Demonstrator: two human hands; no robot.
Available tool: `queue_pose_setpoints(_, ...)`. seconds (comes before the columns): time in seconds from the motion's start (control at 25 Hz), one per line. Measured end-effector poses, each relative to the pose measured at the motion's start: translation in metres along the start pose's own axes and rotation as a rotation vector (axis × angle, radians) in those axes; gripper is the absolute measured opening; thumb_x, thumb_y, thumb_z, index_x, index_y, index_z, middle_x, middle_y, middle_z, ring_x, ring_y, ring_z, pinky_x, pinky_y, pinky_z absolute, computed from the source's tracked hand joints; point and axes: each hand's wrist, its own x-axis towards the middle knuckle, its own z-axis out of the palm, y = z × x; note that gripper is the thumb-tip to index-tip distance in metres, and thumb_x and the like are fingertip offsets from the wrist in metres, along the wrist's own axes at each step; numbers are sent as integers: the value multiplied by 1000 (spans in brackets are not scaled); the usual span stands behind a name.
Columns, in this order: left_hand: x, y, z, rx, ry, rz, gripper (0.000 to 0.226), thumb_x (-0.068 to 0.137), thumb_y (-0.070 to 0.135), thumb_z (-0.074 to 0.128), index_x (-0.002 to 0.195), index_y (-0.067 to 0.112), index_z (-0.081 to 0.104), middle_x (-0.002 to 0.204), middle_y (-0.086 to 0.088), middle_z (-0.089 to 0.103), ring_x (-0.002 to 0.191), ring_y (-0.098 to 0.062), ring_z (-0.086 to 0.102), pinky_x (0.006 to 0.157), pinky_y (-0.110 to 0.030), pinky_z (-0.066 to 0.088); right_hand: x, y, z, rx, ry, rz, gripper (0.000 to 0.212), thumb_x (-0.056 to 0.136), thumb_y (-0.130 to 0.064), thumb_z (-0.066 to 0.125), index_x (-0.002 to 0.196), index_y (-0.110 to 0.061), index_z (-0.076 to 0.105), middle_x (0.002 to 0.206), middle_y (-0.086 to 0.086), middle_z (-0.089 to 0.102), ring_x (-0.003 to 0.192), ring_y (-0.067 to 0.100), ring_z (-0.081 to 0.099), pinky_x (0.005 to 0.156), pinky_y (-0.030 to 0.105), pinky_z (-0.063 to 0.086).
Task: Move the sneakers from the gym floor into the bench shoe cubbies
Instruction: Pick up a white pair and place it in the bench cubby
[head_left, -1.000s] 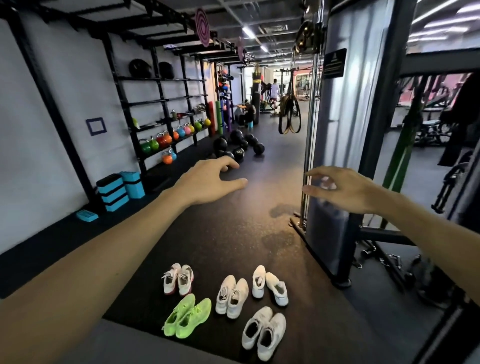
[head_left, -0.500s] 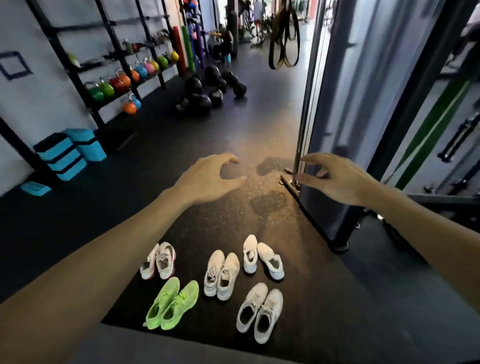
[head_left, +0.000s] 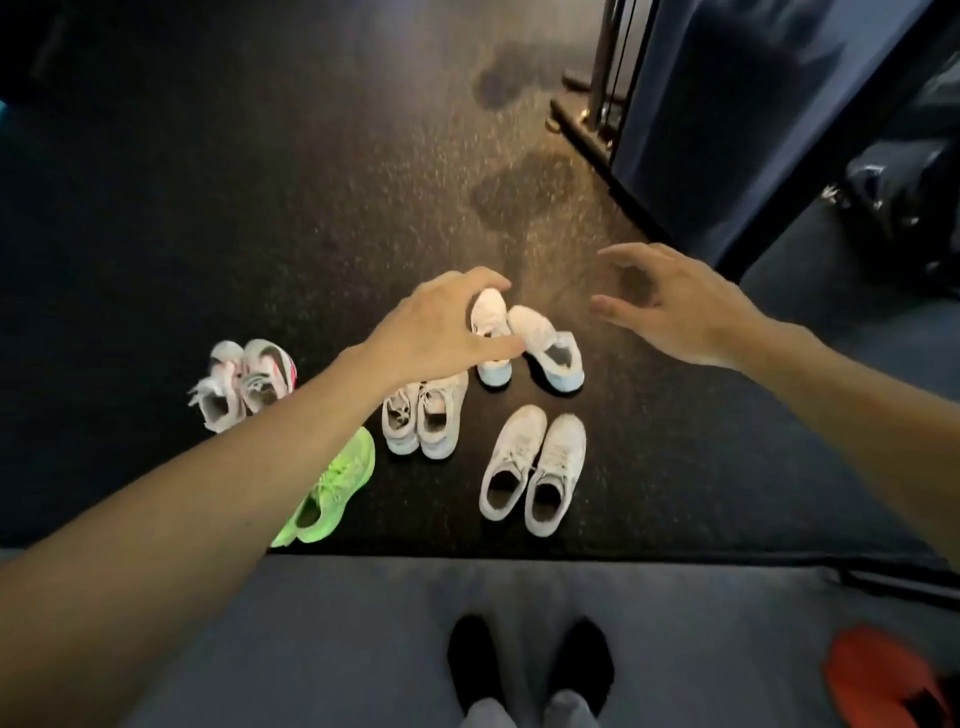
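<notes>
View tipped down; both hands lowered over sneakers (head_left: 524, 467). Left hand (head_left: 441, 327), right hand (head_left: 670, 306) released, grasping nothing.

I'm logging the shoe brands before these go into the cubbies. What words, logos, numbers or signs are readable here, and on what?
None can be read.
Pink-trimmed pair: dark side marking, too blurred to name.
Green pair: no text visible.
Three white pairs: no legible labels.
Orange object at lower right: no writing visible.
</notes>
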Motion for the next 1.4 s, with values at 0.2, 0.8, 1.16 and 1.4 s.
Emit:
queue_pose_setpoints(0.2,47,-105,170,-75,-97,-78,68,62,74,63,122,50,45,128,14,51,104,-7,47,80,-32,43,17,86,192,2,-41,45,57,83,-67,45,132,-38,41,135,-7,49,112,21,54,85,43,46)
queue_pose_setpoints(0.8,20,-259,484,44,-367,-185,62,67,60,71,122,40,51,120,7,57,110,-18,54,85,-43,51,-102,187,542,174,-374,200,53,80,-67,45,126,-39,44,125,-22,46,77,6,52,69,33,44)
queue_pose_setpoints(1.16,20,-271,506,320,-306,16,7,88,10,59,92,12,54,95,-2,52,93,-23,53,68,-39,49,-106,178,586,176,-141,186,25,84,-31,67,81,-11,54,83,-1,51,69,24,54,56,37,45)
queue_pose_setpoints(1.4,21,-241,464,348,-303,70,12,91,10,57,89,17,47,95,2,55,101,-16,46,72,-35,48,-111,170,541,233,-112,216,19,85,-24,66,79,-12,52,81,-3,50,67,18,50,57,38,46)
